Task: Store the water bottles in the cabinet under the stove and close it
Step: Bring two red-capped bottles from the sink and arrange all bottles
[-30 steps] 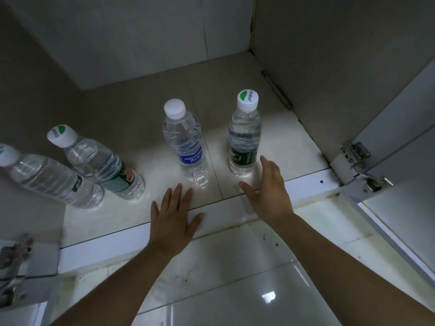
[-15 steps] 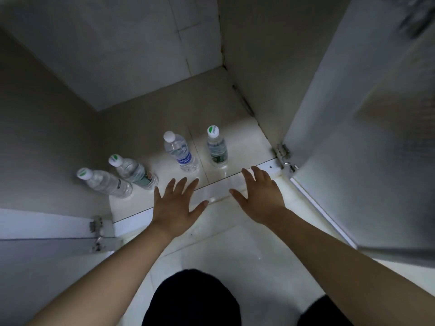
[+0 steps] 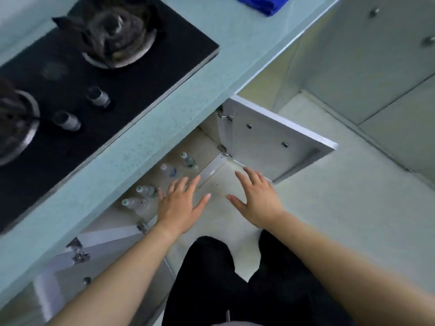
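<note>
Clear plastic bottles (image 3: pixel 168 171) inside the open white cabinet (image 3: pixel 204 144); left hand (image 3: pixel 181 205), right hand (image 3: pixel 257 199): grip wide, empty.

This is a home kitchen. At ten o'clock a black glass gas hob (image 3: pixel 94 78) with two burners and two knobs (image 3: pixel 98 97) is set into a pale green countertop (image 3: pixel 235 43). A blue cloth (image 3: pixel 261 3) lies at one o'clock. The white cabinet (image 3: pixel 207 140) beneath stands open above a pale tiled floor (image 3: pixel 353 208).
</note>
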